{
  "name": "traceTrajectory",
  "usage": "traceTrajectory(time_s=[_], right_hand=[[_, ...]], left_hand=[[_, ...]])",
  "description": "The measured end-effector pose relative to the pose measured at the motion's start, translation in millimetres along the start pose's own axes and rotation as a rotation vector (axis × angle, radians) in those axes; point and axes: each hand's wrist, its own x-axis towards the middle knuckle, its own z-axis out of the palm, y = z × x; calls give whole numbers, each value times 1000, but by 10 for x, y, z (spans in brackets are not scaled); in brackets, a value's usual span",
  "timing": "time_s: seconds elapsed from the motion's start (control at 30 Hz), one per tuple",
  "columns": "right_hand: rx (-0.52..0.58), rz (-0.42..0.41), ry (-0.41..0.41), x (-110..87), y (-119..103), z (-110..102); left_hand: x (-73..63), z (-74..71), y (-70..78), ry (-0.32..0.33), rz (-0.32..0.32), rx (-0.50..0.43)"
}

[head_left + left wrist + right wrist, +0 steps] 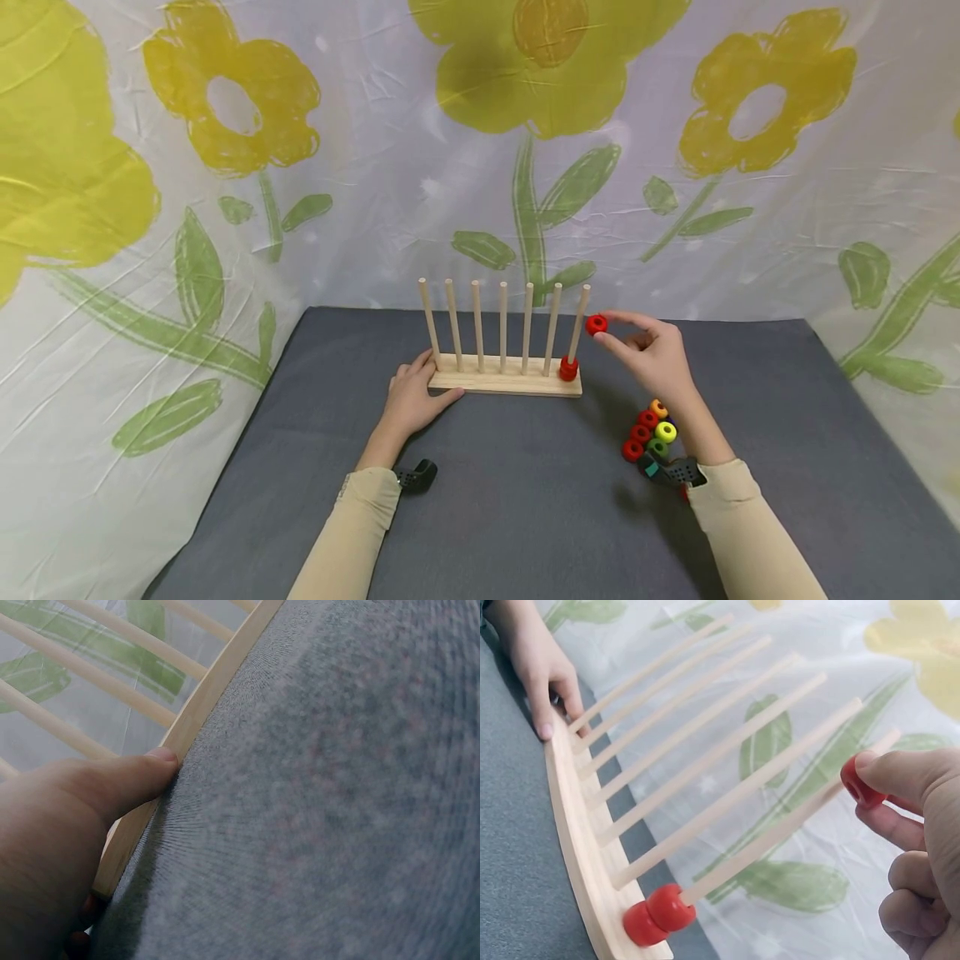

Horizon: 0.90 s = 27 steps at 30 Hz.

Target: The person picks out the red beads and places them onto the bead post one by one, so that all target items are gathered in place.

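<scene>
- Red bead (591, 326): held in the air above the tabletop (510, 508), pinched between the thumb and a finger of the right hand (654, 357). From the head view I could see into its hole.
- Position: I placed the bead just to the right of the upper part of the rightmost peg (578, 323). In the right wrist view bead and peg overlapped; I could not tell whether they touched.
- Right hand, state: narrow pinch on that bead, remaining fingers curled toward the palm.
- Left hand (409, 402), state: gripped the left end of the wooden base (502, 383), thumb along the front edge, other fingers round the end and behind. My left wrist feed showed the thumb tip against the wood.
- Base: lay flat, seven pegs standing in a row along it. I counted two stacked beads (568, 369), both red, low on the rightmost peg.
- Loose beads (640, 433): clustered on the tabletop near the right wrist; I made out red, orange, yellow and green, some partly hidden by the arm.
- Surroundings: grey cloth underneath, flower-printed backdrop (367, 242) behind.
</scene>
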Motion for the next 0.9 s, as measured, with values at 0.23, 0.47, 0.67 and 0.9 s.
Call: traceTrajectory(time_s=[0.23, 0.47, 0.67, 0.9], right_hand=[[0, 0, 2, 32, -16, -12], [17, -4, 2, 59, -25, -17], [40, -4, 0, 66, -43, -25], [29, -4, -7, 80, -65, -46]], left_hand=[[-1, -2, 0, 2, -2, -1], [11, 16, -13, 3, -1, 6], [14, 27, -18, 6, 1, 5], [0, 9, 0, 7, 4, -2]])
